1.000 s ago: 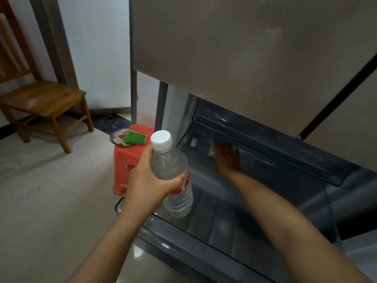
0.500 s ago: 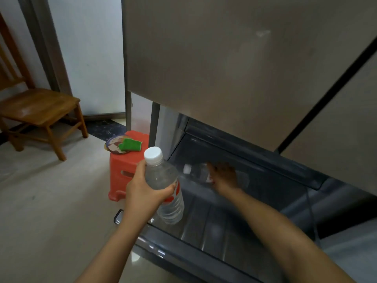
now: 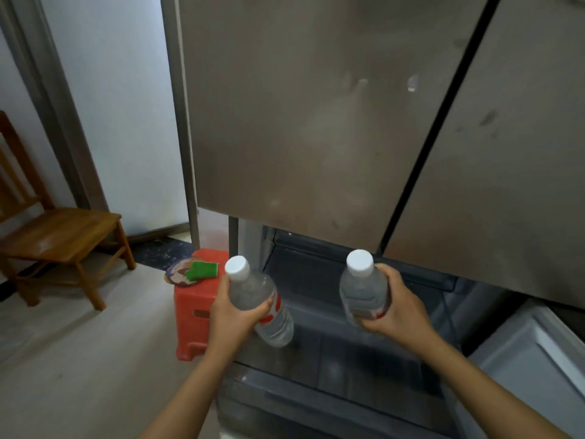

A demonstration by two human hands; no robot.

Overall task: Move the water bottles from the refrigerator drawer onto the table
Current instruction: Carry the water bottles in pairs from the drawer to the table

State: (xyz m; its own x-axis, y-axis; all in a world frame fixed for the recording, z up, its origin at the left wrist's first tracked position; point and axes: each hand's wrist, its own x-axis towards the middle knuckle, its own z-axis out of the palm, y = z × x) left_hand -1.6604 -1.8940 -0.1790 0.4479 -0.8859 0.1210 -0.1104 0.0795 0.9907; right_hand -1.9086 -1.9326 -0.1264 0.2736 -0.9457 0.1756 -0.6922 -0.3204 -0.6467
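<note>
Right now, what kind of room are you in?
Likely a home kitchen, though I can't be sure: a big refrigerator with its bottom drawer pulled open, a wooden chair nearby and a red plastic stool beside the fridge.

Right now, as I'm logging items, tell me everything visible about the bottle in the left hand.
The bottle is clear plastic with a white cap and a red-and-white label. It tilts, cap up and left, base lower right, over the open drawer. The left hand grips its upper body; nothing else touches it.
</note>
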